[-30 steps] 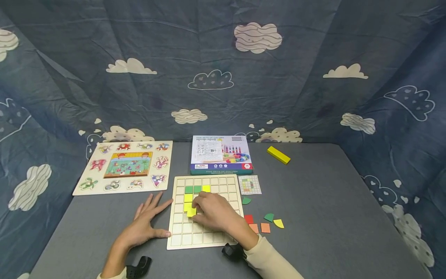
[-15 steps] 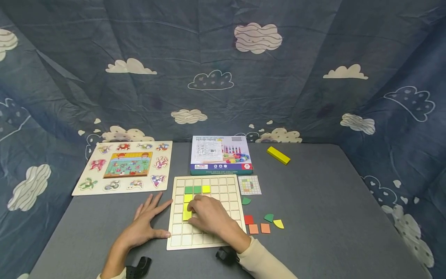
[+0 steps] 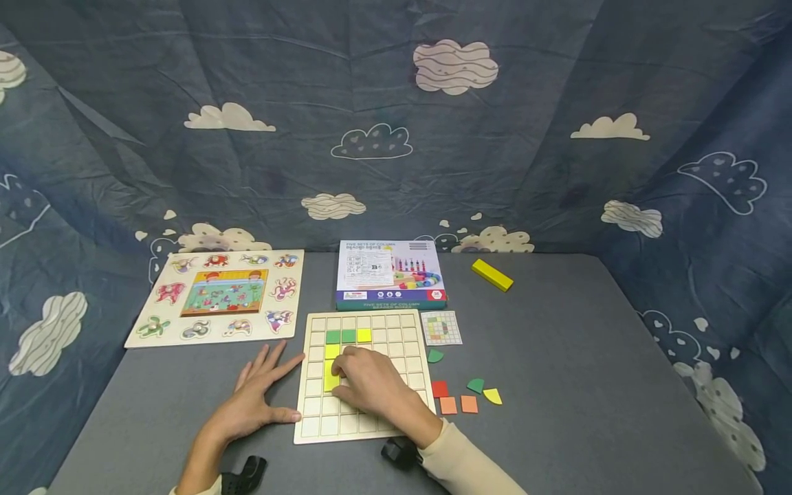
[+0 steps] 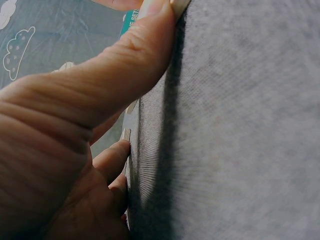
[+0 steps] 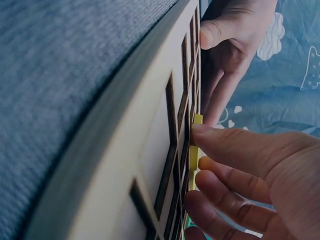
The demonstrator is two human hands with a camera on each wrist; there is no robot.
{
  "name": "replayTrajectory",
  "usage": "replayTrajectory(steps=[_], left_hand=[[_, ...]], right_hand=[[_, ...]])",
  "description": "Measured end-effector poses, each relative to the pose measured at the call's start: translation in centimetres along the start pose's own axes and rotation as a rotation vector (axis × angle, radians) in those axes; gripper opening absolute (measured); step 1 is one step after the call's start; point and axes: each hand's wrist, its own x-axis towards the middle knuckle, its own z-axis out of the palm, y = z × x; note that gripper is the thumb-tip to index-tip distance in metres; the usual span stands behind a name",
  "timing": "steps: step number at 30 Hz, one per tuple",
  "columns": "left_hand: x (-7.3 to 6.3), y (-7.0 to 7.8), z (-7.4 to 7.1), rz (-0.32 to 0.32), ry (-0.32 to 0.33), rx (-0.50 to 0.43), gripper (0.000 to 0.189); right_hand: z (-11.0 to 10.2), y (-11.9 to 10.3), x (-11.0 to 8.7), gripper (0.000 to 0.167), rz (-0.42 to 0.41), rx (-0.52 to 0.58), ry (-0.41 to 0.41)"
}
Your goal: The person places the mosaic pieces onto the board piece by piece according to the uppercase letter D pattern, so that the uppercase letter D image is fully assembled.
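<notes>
The left hand, fingers spread and relaxed, touches a pale wooden grid board at its nine-o'clock edge. The right hand pinches a flat, bright yellow tile, which lies toward nine o'clock from the board's centre, lowest in a yellow column whose long axis points twelve to six. Farther off, board cells hold two green tiles at eleven and a yellow square at twelve; a printed box lies beyond, at twelve.
</notes>
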Motion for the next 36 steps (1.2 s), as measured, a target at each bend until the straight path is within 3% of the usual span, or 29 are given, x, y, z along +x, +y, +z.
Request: replayTrajectory(steps=[23, 36], left_hand=[[-0.1, -0.1, 0.0, -0.012, -0.001, 0.003, 0.1], [0.1, 0.2, -0.1, 0.001, 0.003, -0.005, 0.099]], right_hand=[[0.0, 0.0, 0.1, 0.022, -0.008, -0.006, -0.003], [-1.9, 1.1, -2.2, 0.022, 0.004, 0.034, -0.002]])
